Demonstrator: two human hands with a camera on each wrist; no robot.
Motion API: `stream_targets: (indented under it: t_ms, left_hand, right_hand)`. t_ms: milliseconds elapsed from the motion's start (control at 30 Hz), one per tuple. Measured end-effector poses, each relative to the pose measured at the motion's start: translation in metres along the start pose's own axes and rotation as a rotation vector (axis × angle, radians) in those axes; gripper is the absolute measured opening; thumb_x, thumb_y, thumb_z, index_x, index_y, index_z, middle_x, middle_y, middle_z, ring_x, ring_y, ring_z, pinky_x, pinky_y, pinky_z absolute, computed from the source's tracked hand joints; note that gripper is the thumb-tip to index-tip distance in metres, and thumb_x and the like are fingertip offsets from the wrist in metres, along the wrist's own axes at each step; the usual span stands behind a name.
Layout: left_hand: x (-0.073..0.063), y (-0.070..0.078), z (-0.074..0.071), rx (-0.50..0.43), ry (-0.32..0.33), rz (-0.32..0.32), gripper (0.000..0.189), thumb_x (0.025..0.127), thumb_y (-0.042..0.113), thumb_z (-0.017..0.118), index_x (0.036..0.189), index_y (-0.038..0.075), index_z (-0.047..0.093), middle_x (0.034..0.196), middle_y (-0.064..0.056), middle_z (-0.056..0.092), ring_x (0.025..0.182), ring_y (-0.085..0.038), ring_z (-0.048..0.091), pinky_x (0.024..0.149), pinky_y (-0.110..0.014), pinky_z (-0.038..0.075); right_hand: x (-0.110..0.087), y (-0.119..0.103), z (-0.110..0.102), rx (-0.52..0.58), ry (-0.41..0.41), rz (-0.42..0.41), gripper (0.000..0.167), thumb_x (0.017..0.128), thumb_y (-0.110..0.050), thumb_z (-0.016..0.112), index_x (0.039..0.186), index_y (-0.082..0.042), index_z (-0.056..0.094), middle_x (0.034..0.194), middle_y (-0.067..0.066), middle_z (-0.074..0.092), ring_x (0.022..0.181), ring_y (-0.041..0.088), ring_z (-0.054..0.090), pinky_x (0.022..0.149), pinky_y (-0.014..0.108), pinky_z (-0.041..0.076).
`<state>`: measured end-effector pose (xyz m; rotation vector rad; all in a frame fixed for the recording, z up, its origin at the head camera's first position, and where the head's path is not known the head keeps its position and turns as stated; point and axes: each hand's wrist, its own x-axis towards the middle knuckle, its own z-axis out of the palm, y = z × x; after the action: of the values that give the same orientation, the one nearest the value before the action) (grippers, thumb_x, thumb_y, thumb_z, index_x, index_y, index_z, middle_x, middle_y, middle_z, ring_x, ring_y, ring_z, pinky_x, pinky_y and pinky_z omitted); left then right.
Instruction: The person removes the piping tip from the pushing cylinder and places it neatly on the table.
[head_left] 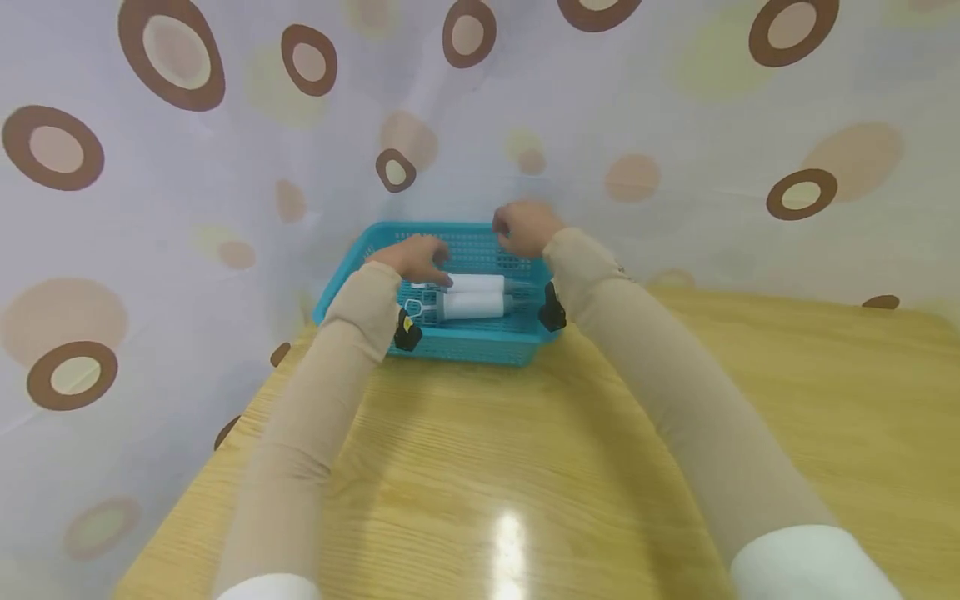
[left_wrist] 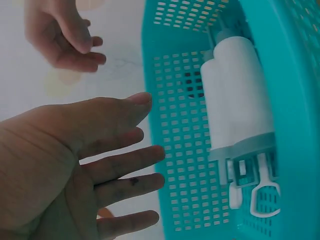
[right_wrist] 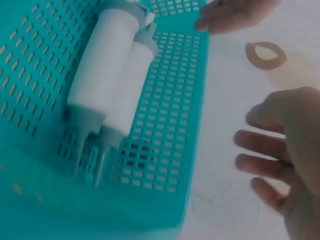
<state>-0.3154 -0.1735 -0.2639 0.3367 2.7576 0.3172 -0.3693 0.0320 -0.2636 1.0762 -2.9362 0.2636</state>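
Observation:
Two white, syringe-like bottles (head_left: 471, 306) with grey-teal ends lie side by side in a teal plastic basket (head_left: 468, 346). Each has clear nozzles at one end, and a white ring handle (left_wrist: 265, 200) shows at the other. Above the basket's left part hovers my left hand (head_left: 415, 257), its fingers spread and relaxed in the left wrist view, holding nothing. My right hand (head_left: 527, 227) is over the basket's far right corner, fingers loosely bent. Seen in the right wrist view, that hand (right_wrist: 295, 145) holds nothing and stays apart from the bottles.
The basket stands on a wooden table (head_left: 450, 450) near its back left corner. Behind and to the left hangs a pale curtain (head_left: 247, 167) with brown ring patterns. Black wrist devices (head_left: 407, 332) show below both wrists.

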Motion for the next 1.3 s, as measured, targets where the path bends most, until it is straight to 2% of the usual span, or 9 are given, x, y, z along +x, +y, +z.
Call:
stream_targets:
  t_ms: [133,333,500,600,767,933,1067,1167,1300]
  left_hand:
    - [0.013,0.002,0.002,-0.018,-0.061,-0.060,0.056,0.092,0.025,0.066,0.141,0.008,0.046,0.141,-0.013,0.049,0.130,-0.030,0.046,0.106,-0.045,0.042]
    - [0.028,-0.011,-0.003,-0.061,-0.150,-0.129,0.058,0.086,0.010,0.072,0.139,0.012,0.049,0.142,-0.011,0.048,0.130,-0.029,0.046,0.107,-0.044,0.042]
    - [0.044,-0.023,-0.001,-0.192,-0.149,-0.155,0.058,0.084,0.007,0.074,0.137,0.015,0.053,0.143,-0.009,0.049,0.131,-0.028,0.046,0.106,-0.044,0.043]
    - [0.052,-0.034,0.004,-0.234,-0.148,-0.155,0.058,0.084,0.009,0.074,0.137,0.016,0.053,0.143,-0.009,0.049,0.133,-0.029,0.045,0.106,-0.045,0.043]
    - [0.051,-0.044,0.013,-0.268,-0.148,-0.117,0.056,0.085,0.011,0.073,0.137,0.012,0.052,0.140,-0.012,0.052,0.130,-0.029,0.048,0.106,-0.046,0.042]
    - [0.047,-0.052,0.017,-0.289,-0.117,-0.087,0.050,0.084,0.012,0.074,0.130,0.007,0.058,0.134,-0.014,0.056,0.125,-0.029,0.051,0.104,-0.043,0.045]
    - [0.045,-0.057,0.018,-0.305,-0.103,-0.083,0.049,0.084,0.014,0.075,0.129,0.005,0.058,0.135,-0.015,0.055,0.129,-0.031,0.048,0.105,-0.044,0.043]
    - [0.045,-0.057,0.021,-0.326,-0.110,-0.073,0.048,0.085,0.014,0.073,0.130,0.004,0.058,0.137,-0.016,0.054,0.131,-0.032,0.045,0.107,-0.044,0.041]
    - [0.046,-0.052,0.026,-0.346,-0.160,-0.069,0.049,0.087,0.016,0.072,0.132,0.003,0.056,0.139,-0.017,0.052,0.133,-0.033,0.044,0.108,-0.045,0.040]
  right_hand:
    - [0.012,-0.002,0.013,0.011,-0.086,-0.021,0.029,0.093,-0.011,0.055,0.117,0.003,0.063,0.117,0.020,0.065,0.110,0.032,0.060,0.096,0.042,0.049]
    - [0.022,-0.007,0.024,0.081,-0.151,-0.050,0.025,0.091,-0.013,0.064,0.111,0.002,0.068,0.113,0.019,0.067,0.107,0.031,0.063,0.092,0.040,0.052]
    - [0.027,0.001,0.032,0.108,-0.170,-0.006,0.024,0.090,-0.016,0.067,0.108,0.000,0.069,0.113,0.017,0.068,0.107,0.029,0.063,0.093,0.039,0.051]
    - [0.030,0.006,0.041,0.156,-0.186,0.030,0.024,0.090,-0.017,0.068,0.107,0.000,0.069,0.114,0.017,0.067,0.107,0.029,0.063,0.093,0.040,0.051]
    - [0.029,0.005,0.053,0.202,-0.227,0.085,0.031,0.089,-0.021,0.069,0.113,-0.001,0.067,0.117,0.016,0.066,0.109,0.028,0.062,0.093,0.039,0.052]
    - [0.030,0.009,0.058,0.215,-0.264,0.064,0.039,0.089,-0.026,0.070,0.118,0.000,0.065,0.121,0.017,0.065,0.113,0.029,0.060,0.095,0.039,0.051]
    - [0.030,0.014,0.062,0.226,-0.283,0.077,0.040,0.089,-0.028,0.070,0.119,-0.002,0.065,0.123,0.016,0.064,0.114,0.029,0.059,0.095,0.040,0.050]
    - [0.026,0.019,0.066,0.242,-0.299,0.111,0.040,0.088,-0.027,0.071,0.118,-0.003,0.065,0.122,0.015,0.064,0.114,0.028,0.059,0.095,0.040,0.050]
    - [0.021,0.024,0.072,0.251,-0.347,0.137,0.043,0.086,-0.027,0.073,0.119,-0.001,0.065,0.121,0.015,0.064,0.114,0.029,0.059,0.095,0.039,0.050]
